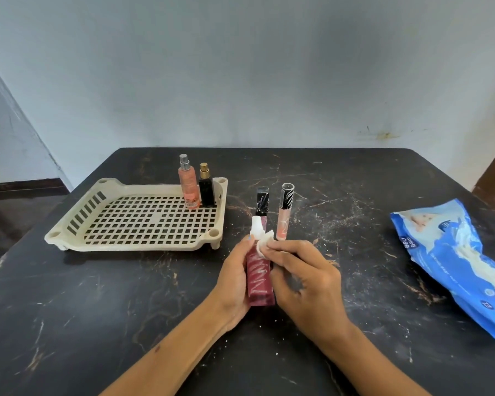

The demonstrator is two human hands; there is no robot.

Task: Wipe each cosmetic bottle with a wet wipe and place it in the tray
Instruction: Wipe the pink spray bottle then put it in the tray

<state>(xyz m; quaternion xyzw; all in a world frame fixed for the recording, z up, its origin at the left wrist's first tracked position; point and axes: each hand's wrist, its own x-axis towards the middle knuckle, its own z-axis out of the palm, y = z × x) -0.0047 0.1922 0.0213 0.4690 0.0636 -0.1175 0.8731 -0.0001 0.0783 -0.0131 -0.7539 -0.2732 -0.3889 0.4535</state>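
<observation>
Gripping the red bottle (258,277), left hand (235,284); right hand (303,278) pinches wipe (263,243).

So I count five bottles total: two in the one tray (69,232), a peach spray (188,184) and a black one (206,192), two tubes (283,212) on the surface, one red bottle (259,278), plus one wipe (263,243) and one blue pack (452,261).

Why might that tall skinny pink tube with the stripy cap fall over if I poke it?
The pink tube stands upright on a narrow base, so a poke near its cap would probably tip it. It looks round, so once down it may roll across the table. It seems small and likely light, so even a gentle push could move it.
</observation>
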